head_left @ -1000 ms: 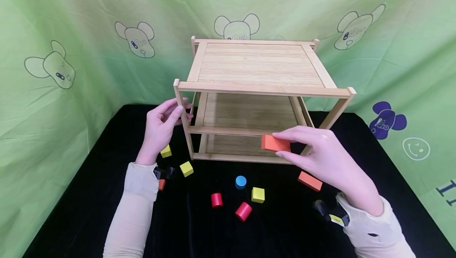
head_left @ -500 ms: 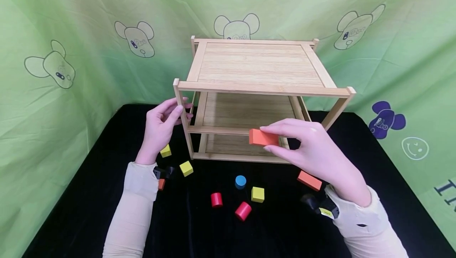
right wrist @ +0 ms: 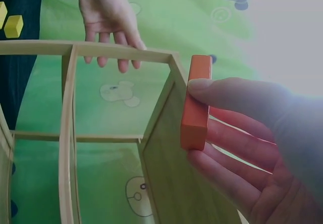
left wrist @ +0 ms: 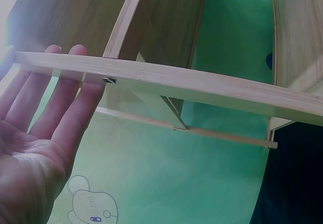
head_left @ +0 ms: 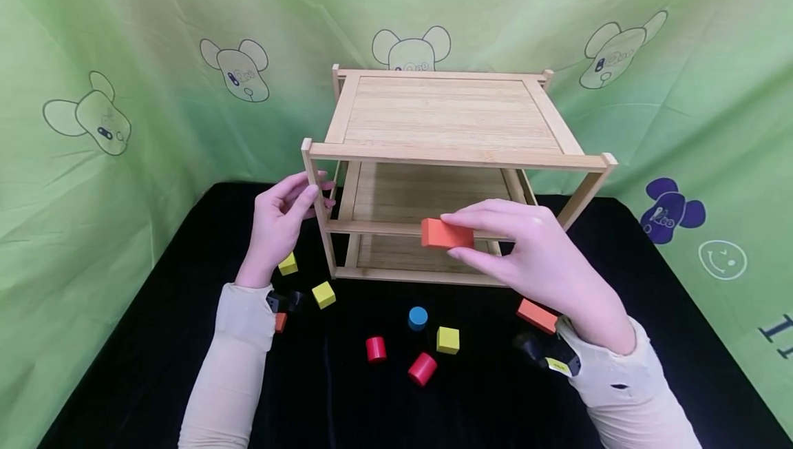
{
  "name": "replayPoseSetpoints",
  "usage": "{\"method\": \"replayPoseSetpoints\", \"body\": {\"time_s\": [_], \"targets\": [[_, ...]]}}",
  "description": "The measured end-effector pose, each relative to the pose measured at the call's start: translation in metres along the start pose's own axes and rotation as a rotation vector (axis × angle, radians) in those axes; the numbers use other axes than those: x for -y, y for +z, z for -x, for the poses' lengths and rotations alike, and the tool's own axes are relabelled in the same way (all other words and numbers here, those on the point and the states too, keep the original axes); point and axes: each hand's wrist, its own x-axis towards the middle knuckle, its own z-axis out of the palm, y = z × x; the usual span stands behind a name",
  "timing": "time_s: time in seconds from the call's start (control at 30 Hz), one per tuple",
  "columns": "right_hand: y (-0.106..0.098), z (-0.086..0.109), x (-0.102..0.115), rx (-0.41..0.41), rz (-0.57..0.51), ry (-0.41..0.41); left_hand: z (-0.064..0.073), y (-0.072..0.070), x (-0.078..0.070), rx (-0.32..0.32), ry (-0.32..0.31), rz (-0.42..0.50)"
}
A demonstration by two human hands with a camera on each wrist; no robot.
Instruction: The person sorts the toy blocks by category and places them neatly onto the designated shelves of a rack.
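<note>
Above black cloth [head_left: 495,401], the left hand [head_left: 281,218] grips a near left post [head_left: 327,242], while the right hand [head_left: 533,249] pinches an orange block [head_left: 442,233], long way left to right, on the near side of the shelf [head_left: 458,115].

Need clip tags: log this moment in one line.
right hand: holds orange block before wooden shelf; left hand: holds shelf's front-left post; yellow cubes: on black cloth

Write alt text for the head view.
The right hand pinches an orange block in front of a wooden shelf while the left hand holds its front left post. Yellow cubes, red cylinders, a blue cylinder and other orange blocks sit on black cloth.
</note>
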Motion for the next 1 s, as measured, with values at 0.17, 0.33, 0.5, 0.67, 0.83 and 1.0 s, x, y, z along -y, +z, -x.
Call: {"method": "replayPoseSetpoints", "body": {"time_s": [0.17,0.33,0.5,0.67,0.83,1.0], "targets": [[0.000,-0.006,0.003,-0.018,0.011,-0.015,-0.001,0.000,0.000,0.003,-0.011,-0.002],[0.000,-0.012,0.007,-0.033,0.008,-0.029,-0.001,0.000,0.000,-0.004,-0.022,-0.015],[0.000,-0.019,0.010,-0.039,0.008,-0.038,0.000,0.001,0.000,-0.012,-0.019,-0.017],[0.001,-0.024,0.013,-0.041,-0.001,-0.050,0.000,0.000,0.000,-0.006,-0.017,-0.020],[0.001,-0.029,0.015,-0.043,0.001,-0.052,0.000,-0.001,0.000,0.000,-0.021,-0.026],[0.001,-0.034,0.016,-0.054,0.002,-0.060,-0.001,0.000,0.001,-0.001,-0.026,-0.011]]}}
